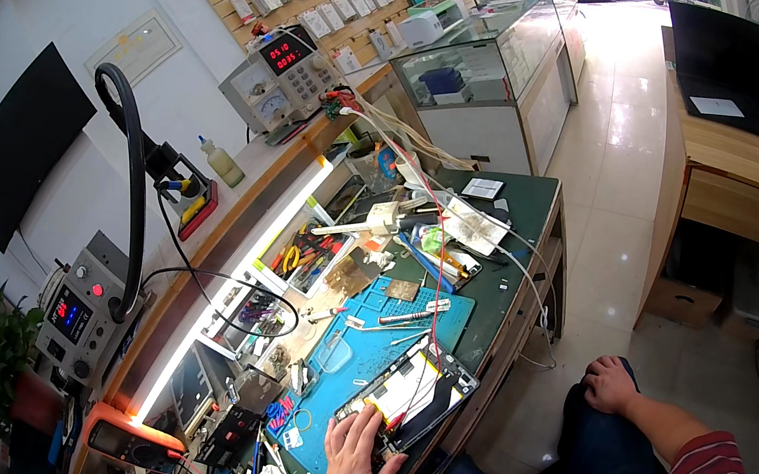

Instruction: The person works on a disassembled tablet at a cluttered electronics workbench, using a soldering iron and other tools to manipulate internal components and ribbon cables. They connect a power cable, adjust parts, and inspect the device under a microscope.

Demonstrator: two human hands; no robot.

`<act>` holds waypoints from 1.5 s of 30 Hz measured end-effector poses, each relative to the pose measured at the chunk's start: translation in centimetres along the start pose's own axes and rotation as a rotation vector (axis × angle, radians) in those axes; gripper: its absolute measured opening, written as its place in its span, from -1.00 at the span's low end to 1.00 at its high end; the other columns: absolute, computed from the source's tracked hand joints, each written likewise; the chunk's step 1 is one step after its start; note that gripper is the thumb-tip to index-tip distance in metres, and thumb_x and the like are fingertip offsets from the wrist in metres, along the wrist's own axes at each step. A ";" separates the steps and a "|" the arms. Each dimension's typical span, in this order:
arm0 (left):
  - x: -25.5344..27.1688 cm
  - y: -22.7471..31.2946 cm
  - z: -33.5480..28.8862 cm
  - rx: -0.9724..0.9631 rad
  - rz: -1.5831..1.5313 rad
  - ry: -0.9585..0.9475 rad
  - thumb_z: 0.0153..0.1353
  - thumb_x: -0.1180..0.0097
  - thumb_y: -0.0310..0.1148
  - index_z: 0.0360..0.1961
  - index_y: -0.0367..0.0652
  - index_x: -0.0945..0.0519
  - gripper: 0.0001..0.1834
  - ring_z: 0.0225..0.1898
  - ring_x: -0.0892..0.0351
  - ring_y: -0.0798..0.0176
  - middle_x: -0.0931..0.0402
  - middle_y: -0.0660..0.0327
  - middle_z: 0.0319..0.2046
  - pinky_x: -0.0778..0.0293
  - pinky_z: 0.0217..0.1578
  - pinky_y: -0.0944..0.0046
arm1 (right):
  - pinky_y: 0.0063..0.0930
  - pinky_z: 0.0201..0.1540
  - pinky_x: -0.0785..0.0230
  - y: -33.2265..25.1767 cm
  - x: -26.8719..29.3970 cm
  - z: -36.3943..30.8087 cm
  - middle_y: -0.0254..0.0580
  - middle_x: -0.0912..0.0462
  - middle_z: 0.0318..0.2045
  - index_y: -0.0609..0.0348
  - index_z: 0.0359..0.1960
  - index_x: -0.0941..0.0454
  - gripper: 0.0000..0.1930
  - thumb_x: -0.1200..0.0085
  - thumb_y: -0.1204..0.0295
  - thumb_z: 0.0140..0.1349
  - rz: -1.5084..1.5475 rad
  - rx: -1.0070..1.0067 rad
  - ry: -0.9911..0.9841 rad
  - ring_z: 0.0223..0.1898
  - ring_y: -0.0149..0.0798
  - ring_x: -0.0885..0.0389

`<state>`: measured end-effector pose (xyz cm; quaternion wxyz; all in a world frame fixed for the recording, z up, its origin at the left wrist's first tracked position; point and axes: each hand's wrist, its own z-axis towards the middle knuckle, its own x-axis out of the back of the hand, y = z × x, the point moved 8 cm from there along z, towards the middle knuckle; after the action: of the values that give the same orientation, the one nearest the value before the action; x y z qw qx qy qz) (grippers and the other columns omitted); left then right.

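Note:
My left hand (358, 457) rests with fingers spread and thumb apart over the near end of an opened tablet (390, 379). What lies under the palm is hidden. The tablet lies at the mat's right edge, with a white inner area and a wide black ribbon (431, 411). A red lead (436, 300) runs down from the power supply to a spot just by my fingertips, where small clips (396, 421) show. Away from the bench, my right hand (610, 384) lies on my knee, fingers loosely apart and holding nothing.
A blue work mat (353, 339) bears tweezers and a screwdriver (406, 317). Beyond stand a power supply (283, 83) and a bin of pliers (306, 260). At left are a rework station (88, 308), its black hose (137, 184) and an orange-rimmed multimeter (130, 445). White cables (534, 285) droop over the bench's right edge.

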<state>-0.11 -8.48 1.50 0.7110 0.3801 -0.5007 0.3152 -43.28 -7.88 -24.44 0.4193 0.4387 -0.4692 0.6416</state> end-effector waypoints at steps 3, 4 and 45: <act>0.0 0.0 0.0 -0.001 0.001 -0.002 0.25 -0.36 0.02 0.48 -0.20 -0.40 -0.13 0.51 -0.23 -0.10 -0.34 0.01 0.49 0.15 0.58 -0.30 | -0.14 0.38 -0.27 0.0 0.0 0.0 -0.18 -0.74 0.00 0.12 -0.25 -0.83 -0.70 -0.19 0.24 0.10 -0.002 -0.002 -0.007 0.18 -0.09 -0.56; 0.0 0.0 0.0 -0.001 0.001 -0.004 0.26 -0.36 0.03 0.48 -0.20 -0.41 -0.14 0.52 -0.22 -0.11 -0.33 0.01 0.50 0.15 0.58 -0.30 | -0.14 0.38 -0.27 0.0 0.0 0.0 -0.18 -0.74 0.00 0.12 -0.25 -0.83 -0.70 -0.19 0.24 0.10 -0.002 -0.002 -0.005 0.18 -0.09 -0.56; -0.1 0.0 0.0 -0.004 0.018 0.006 0.27 -0.35 0.04 0.48 -0.19 -0.39 -0.13 0.52 -0.21 -0.11 -0.33 0.01 0.49 0.15 0.58 -0.29 | -0.13 0.38 -0.28 0.1 -0.2 -0.1 -0.16 -0.73 -0.02 0.12 -0.25 -0.83 -0.69 -0.19 0.23 0.09 -0.015 0.013 0.006 0.17 -0.07 -0.55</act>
<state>-0.10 -8.46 1.42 0.7104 0.3732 -0.5025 0.3219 -43.34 -7.88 -24.68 0.4227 0.4427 -0.4605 0.6429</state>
